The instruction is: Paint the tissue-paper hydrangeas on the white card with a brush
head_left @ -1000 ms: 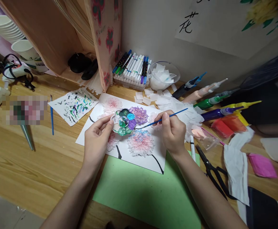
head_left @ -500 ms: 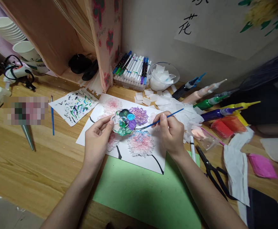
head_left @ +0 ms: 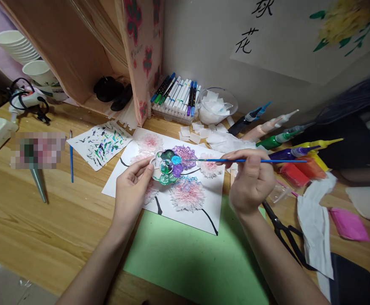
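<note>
My left hand [head_left: 134, 180] pinches the edge of a small round paint palette [head_left: 166, 167] with green, blue and purple wells, held above a white sheet [head_left: 200, 217]. Between the fingers of my right hand [head_left: 251, 180] is a thin blue paintbrush [head_left: 277, 161], nearly level, its tip pointing left near the palette's right side, over the purple flower [head_left: 186, 156]. Pink fluffy flowers and black painted stems lie on the sheet. The nearest large one [head_left: 188, 195] has blue on its upper edge. Part of the sheet rests on green paper [head_left: 185, 258].
Behind are a marker box [head_left: 175, 112] and a bowl of paper squares [head_left: 216, 106]. Paint bottles [head_left: 277, 137], black scissors [head_left: 283, 231] and a pink packet [head_left: 348, 224] are at the right. A paint-smeared tissue [head_left: 100, 144] and another brush [head_left: 71, 159] lie left.
My right hand has moved right and turned the brush from slanted to nearly level. Its tip has shifted up, away from the near side of the palette. My left hand still holds the palette.
</note>
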Tool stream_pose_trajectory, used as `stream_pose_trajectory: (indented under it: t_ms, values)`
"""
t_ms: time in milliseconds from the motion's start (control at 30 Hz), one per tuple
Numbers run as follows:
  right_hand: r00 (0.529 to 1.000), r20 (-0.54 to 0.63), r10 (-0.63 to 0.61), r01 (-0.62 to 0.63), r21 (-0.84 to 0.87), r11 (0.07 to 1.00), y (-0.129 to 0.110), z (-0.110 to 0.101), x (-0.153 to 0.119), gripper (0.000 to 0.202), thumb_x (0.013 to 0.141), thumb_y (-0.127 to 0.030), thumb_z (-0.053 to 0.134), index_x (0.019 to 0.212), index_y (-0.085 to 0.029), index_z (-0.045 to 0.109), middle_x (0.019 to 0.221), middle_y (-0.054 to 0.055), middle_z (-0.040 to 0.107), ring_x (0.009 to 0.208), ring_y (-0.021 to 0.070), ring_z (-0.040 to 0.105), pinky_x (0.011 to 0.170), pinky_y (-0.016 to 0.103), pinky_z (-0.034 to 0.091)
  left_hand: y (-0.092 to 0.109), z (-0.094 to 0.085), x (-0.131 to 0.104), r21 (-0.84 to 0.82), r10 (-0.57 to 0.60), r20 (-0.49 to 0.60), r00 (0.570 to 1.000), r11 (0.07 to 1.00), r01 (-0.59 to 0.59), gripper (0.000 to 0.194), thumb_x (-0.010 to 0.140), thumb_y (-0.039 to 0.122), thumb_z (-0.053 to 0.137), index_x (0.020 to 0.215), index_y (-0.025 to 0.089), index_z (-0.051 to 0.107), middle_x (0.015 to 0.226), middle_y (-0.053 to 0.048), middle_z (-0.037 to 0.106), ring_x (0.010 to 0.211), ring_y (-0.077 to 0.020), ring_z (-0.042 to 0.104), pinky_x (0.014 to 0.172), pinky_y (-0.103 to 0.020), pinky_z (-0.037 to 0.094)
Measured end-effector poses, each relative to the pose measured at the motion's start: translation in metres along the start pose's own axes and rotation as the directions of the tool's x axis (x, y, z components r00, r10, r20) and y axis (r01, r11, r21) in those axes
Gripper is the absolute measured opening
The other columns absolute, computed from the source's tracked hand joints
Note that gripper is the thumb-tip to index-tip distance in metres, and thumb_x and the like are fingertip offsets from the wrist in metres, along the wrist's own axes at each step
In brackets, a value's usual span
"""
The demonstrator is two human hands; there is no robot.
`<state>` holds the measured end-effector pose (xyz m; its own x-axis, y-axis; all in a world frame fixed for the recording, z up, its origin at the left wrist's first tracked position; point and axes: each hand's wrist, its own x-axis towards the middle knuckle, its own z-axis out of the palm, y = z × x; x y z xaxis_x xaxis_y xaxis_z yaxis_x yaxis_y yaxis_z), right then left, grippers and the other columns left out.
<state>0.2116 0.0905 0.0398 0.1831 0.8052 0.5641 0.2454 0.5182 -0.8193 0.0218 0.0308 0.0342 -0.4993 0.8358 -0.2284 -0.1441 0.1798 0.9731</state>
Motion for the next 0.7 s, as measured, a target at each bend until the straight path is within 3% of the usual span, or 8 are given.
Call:
stream_pose_trajectory:
  t_ms: [133, 200, 333, 433, 567, 700]
  values:
    - [0.973, 0.23, -0.018, 0.037, -0.081, 0.996, -0.004, -0.001, -0.002, 0.03, 0.095, -0.026, 0.04, 0.078, -0.019, 0.064, 0.077, 0.001, 0.063, 0.07, 0.0117, 0.059, 0.063, 0.028, 0.047, 0.001, 0.001, -0.001, 0.016, -0.008, 0.021, 1.0, 1.0, 0.008, 0.027, 0.073, 0.034, 0.074, 0.095, 0.019, 0.074, 0.101, -0.005, 0.074, 0.091, -0.0181, 0.068, 0.078, -0.024, 0.053]
    - [0.966, 0.259, -0.006, 0.033, -0.1, 0.994, -0.005, 0.0, -0.002, 0.029, 0.095, -0.026, 0.04, 0.079, -0.019, 0.064, 0.078, 0.001, 0.063, 0.071, 0.0116, 0.059, 0.064, 0.028, 0.047, 0.001, 0.0, -0.001, 0.022, -0.003, 0.025, 1.0, 1.0, 0.003, 0.027, 0.073, 0.033, 0.074, 0.095, 0.019, 0.074, 0.101, -0.005, 0.074, 0.091, -0.0175, 0.068, 0.077, -0.023, 0.053]
    - [1.0, 0.012, -0.01, 0.01, 0.013, 1.0, -0.007, -0.003, 0.001, 0.032, 0.094, -0.032, 0.041, 0.076, -0.02, 0.064, 0.075, 0.001, 0.061, 0.067, 0.0125, 0.059, 0.056, 0.028, 0.045, -0.001, 0.0, 0.001, 0.021, 0.003, 0.015, 1.0, 1.0, -0.004, 0.028, 0.072, 0.034, 0.074, 0.096, 0.018, 0.074, 0.098, -0.005, 0.075, 0.086, -0.0167, 0.068, 0.07, -0.021, 0.053]
    - [0.987, -0.145, 0.068, -0.054, 0.096, 0.994, -0.004, -0.016, -0.004, 0.027, 0.092, -0.035, 0.047, 0.077, -0.02, 0.063, 0.073, 0.001, 0.06, 0.065, 0.0135, 0.061, 0.055, 0.028, 0.046, -0.001, 0.0, 0.002, 0.039, -0.007, 0.012, 1.0, 0.999, 0.006, 0.03, 0.072, 0.034, 0.074, 0.097, 0.018, 0.073, 0.099, -0.005, 0.074, 0.085, -0.0168, 0.068, 0.068, -0.021, 0.053]
    - [0.954, -0.191, 0.231, -0.226, 0.049, 0.973, 0.008, -0.042, -0.031, 0.013, 0.084, -0.032, 0.06, 0.081, -0.019, 0.061, 0.077, 0.0, 0.061, 0.065, 0.0117, 0.061, 0.06, 0.027, 0.05, -0.001, 0.0, 0.0, 0.06, -0.004, 0.002, 1.0, 0.998, 0.004, 0.029, 0.072, 0.033, 0.074, 0.097, 0.019, 0.073, 0.1, -0.005, 0.074, 0.09, -0.0169, 0.067, 0.073, -0.021, 0.052]
    - [0.898, -0.148, 0.414, -0.407, 0.076, 0.91, 0.018, -0.059, -0.063, 0.015, 0.086, -0.035, 0.056, 0.085, -0.02, 0.058, 0.081, 0.001, 0.061, 0.07, 0.012, 0.063, 0.06, 0.025, 0.05, -0.002, 0.003, -0.002, 0.072, -0.002, -0.002, 1.0, 0.997, 0.003, 0.029, 0.071, 0.033, 0.074, 0.096, 0.019, 0.073, 0.1, -0.005, 0.074, 0.092, -0.0177, 0.067, 0.077, -0.023, 0.052]
